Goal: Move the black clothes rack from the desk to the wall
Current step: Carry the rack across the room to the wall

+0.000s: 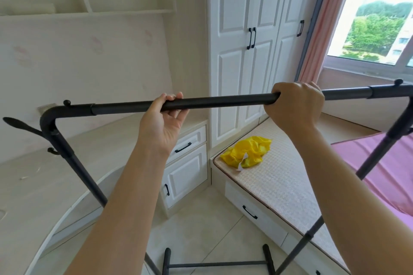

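Grip: as I lifted, my left hand (163,116) and right hand (295,105) clamped the black clothes rack (223,101).
Left: carry from desk (33,185) to wall.

Bright daylight from the overexposed window (377,18) at right; wide-angle bending at edges

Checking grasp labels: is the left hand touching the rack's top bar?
Touching. Head view: left hand cups the top bar from below, fingers hooked over it.
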`<state>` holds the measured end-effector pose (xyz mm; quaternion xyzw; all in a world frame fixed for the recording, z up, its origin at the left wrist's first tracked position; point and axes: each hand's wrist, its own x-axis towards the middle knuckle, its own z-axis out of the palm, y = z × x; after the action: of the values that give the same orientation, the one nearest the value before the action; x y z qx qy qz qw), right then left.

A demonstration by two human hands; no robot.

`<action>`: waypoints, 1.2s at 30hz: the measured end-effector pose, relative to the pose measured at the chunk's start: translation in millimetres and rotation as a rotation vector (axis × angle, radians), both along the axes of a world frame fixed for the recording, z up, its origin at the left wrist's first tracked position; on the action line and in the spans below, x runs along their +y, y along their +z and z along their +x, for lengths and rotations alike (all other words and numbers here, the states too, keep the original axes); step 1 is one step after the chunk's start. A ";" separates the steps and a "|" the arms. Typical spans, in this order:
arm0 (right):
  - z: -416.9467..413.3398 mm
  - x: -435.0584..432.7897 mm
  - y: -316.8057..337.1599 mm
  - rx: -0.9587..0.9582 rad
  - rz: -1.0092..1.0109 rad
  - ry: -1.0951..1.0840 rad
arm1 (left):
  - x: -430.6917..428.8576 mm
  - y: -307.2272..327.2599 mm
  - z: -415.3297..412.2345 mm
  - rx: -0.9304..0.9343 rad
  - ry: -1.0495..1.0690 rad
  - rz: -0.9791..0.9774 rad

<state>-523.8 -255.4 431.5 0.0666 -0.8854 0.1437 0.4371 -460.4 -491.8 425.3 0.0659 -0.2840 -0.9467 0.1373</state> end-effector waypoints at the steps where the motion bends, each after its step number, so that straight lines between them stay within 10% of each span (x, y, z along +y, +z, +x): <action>1: -3.4 9.1 0.2 0.002 -0.015 -0.023 | 8.7 -1.1 -6.5 -0.018 -0.038 -0.012; 36: 24.1 133.8 0.1 -0.033 0.060 -0.543 | 131.5 -5.5 -104.1 0.065 -0.495 0.005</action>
<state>-499.7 -121.6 431.6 -0.1626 -0.8816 -0.0038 0.4431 -564.5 -360.3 419.8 -0.0359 -0.2845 -0.9538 -0.0898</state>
